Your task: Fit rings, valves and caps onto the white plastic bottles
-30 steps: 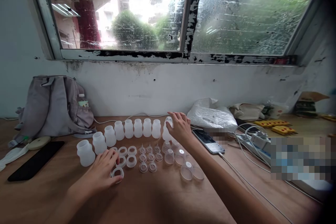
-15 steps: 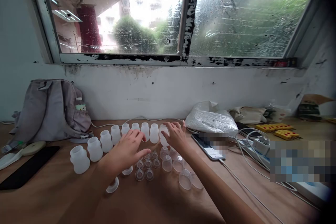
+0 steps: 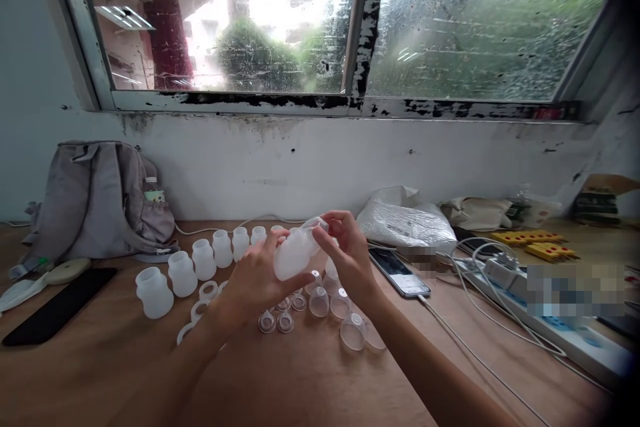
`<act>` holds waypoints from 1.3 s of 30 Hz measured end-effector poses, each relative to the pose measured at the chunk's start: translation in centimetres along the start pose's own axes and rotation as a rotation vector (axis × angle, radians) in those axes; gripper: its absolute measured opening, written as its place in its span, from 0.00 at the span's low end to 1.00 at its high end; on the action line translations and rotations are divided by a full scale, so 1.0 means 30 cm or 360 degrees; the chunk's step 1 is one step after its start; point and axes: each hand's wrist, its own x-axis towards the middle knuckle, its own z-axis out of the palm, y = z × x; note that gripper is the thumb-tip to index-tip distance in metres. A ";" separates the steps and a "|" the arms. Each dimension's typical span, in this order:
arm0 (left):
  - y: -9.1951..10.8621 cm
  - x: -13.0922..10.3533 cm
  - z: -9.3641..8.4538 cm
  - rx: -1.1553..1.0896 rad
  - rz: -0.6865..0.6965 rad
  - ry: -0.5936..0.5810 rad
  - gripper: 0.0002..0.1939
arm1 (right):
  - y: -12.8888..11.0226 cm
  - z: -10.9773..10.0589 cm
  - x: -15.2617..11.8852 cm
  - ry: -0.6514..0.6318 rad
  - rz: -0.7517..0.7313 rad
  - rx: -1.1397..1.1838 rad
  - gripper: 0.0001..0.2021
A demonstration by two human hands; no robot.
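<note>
A frosted white baby bottle [image 3: 294, 255] is held above the table, tilted with its neck toward the upper right. My left hand [image 3: 254, 273] is closed around its lower body, the thumb underneath. At the neck end, the fingers and thumb of my right hand [image 3: 346, 250] pinch it. Similar bottles [image 3: 183, 275] stand upright in a curved row at the left and behind my left hand. White rings [image 3: 199, 310] lie partly hidden by my left forearm. Below the held bottle are several clear nipple-like pieces [image 3: 285, 323]; clear domed caps [image 3: 353, 333] sit beside my right forearm.
A grey backpack [image 3: 95, 207] and a black flat pad [image 3: 60, 307] are at the left. To the right lie a phone [image 3: 397, 271] on a cable, a silvery bag [image 3: 407, 223], and a power strip [image 3: 555, 327] with loose cords. The wall and window close off the back.
My right hand has picked up the bottle from the right end of the row and brought it nearer, tilting it. My left hand has moved right and taken hold of it too.
</note>
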 end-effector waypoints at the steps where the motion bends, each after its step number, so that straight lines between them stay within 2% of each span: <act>1: 0.008 -0.006 0.008 -0.0043 -0.0057 -0.0102 0.29 | -0.011 0.003 -0.008 -0.0050 0.0020 0.0013 0.11; 3: 0.018 -0.017 0.022 -0.0105 -0.0109 -0.0292 0.24 | -0.017 0.008 -0.017 -0.0121 0.0024 -0.0090 0.11; 6: 0.033 -0.033 0.030 -0.0183 -0.0128 -0.0456 0.20 | 0.000 0.015 -0.014 -0.0213 0.0006 -0.0315 0.13; 8: 0.050 -0.043 0.024 -0.0298 -0.0150 -0.0546 0.17 | 0.013 0.019 -0.006 -0.0261 0.0059 -0.0296 0.18; 10: 0.072 -0.053 0.010 -0.0417 -0.0169 -0.0619 0.15 | 0.017 0.021 -0.001 -0.0295 0.0174 -0.0129 0.18; 14: 0.114 -0.073 -0.023 -0.0471 -0.0229 -0.0638 0.15 | 0.009 0.017 0.003 -0.0320 0.0370 0.0228 0.15; 18: 0.128 -0.080 -0.045 -0.0480 -0.0275 -0.0685 0.16 | 0.003 0.016 0.002 -0.0230 0.0463 0.0356 0.13; 25: 0.119 -0.076 -0.061 -0.0319 -0.0319 -0.0658 0.16 | 0.026 0.036 -0.005 -0.0059 0.0470 0.0312 0.15; 28: 0.120 -0.090 -0.085 -0.0218 -0.0279 -0.0628 0.17 | 0.067 0.006 0.023 0.0090 0.0586 0.0306 0.16; 30: 0.118 -0.103 -0.105 -0.0107 -0.0259 -0.0588 0.18 | 0.091 -0.034 0.049 0.0120 0.0599 0.0195 0.17; 32: 0.110 -0.112 -0.122 0.0062 -0.0284 -0.0481 0.20 | 0.096 -0.075 0.068 -0.0105 0.0546 -0.0052 0.18; 35: 0.088 -0.105 -0.136 0.0437 -0.0443 -0.0201 0.23 | 0.063 -0.103 0.061 -0.0652 0.0463 -0.0339 0.16; 37: 0.069 -0.090 -0.143 0.0627 -0.0554 -0.0066 0.24 | 0.031 -0.093 0.033 -0.0946 0.0378 -0.0524 0.13; 39: 0.049 -0.074 -0.153 0.0665 -0.0583 -0.0062 0.24 | 0.012 -0.066 -0.006 -0.1112 0.0311 -0.0783 0.10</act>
